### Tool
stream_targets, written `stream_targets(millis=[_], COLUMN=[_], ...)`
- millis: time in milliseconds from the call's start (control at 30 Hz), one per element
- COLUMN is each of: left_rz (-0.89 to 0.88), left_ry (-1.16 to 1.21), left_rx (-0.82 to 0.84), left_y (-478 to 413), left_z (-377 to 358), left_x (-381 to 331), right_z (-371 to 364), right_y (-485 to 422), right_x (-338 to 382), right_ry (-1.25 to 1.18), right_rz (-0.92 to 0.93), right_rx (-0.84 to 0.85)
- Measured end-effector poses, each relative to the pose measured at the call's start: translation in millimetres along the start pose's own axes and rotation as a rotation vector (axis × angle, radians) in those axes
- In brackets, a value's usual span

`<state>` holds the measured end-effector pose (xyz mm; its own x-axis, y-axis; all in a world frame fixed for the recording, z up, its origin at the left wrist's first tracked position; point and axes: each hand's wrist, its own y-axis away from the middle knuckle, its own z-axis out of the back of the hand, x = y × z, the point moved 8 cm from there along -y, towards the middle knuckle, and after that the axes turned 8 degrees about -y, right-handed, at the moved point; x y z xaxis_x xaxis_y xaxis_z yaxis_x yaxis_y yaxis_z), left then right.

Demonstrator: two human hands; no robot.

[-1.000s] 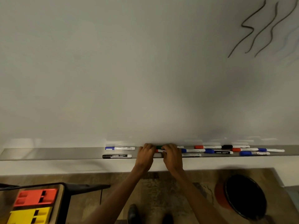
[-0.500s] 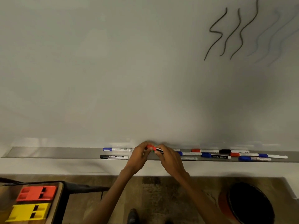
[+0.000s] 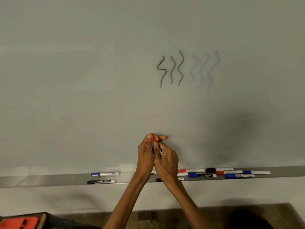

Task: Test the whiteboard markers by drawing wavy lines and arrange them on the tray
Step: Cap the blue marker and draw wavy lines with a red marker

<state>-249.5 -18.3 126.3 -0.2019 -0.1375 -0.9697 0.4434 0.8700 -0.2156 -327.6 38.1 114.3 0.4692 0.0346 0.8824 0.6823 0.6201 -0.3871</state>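
Two hands meet on a single red-capped marker (image 3: pixel 155 140), held up in front of the whiteboard (image 3: pixel 82 80) a little above the tray (image 3: pixel 41 180). The left hand (image 3: pixel 146 154) has its fingers (image 3: pixel 149 138) curled round the red cap end. The right hand (image 3: pixel 167 161) is wrapped round the white barrel below it, so both are gripping the same pen, heels of the palms touching. Whether the cap is seated or already loosening I cannot tell, as the fingers cover the joint.

Higher on the board stand three dark wavy lines (image 3: pixel 171 70) and, just beside them to the right, three faint blue ones (image 3: pixel 204 70). On the tray to the left of the arms lie a blue-capped marker (image 3: pixel 105 174) and a black marker (image 3: pixel 101 181), apart from a loose cluster of red, blue and black pens (image 3: pixel 229 172) to the right.

I'd judge this to be the uncapping step for the next test. The pen looks light and rigid, a smooth plastic tube that can slip in a loose grip. The cap likely snaps on and wants a straight pull, barrel steadied in one hand, cap pinched in the other. For drawing, a hold low on the barrel near the tip should give control, with mild pressure, since the felt tip is the soft part.
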Motion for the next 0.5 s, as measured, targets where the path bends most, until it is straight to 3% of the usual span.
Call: stream_targets(millis=[300, 433, 500], left_rz=[-0.086, -0.128, -0.246], left_ry=[0.14, 0.418, 0.352], left_rx=[0.076, -0.048, -0.083], left_y=[-0.7, -33.6, -50.3], left_z=[-50.3, -29.3, -6.3], left_x=[-55.8, -96.2, -126.0], right_z=[50.3, 59.3, 71.7], right_y=[-19.8, -4.3, 2.5], right_x=[35.7, 29.1, 17.6], right_ry=[-0.095, -0.073, -0.146], right_rz=[-0.009, -0.036, -0.104], right_rx=[0.056, 0.09, 0.049])
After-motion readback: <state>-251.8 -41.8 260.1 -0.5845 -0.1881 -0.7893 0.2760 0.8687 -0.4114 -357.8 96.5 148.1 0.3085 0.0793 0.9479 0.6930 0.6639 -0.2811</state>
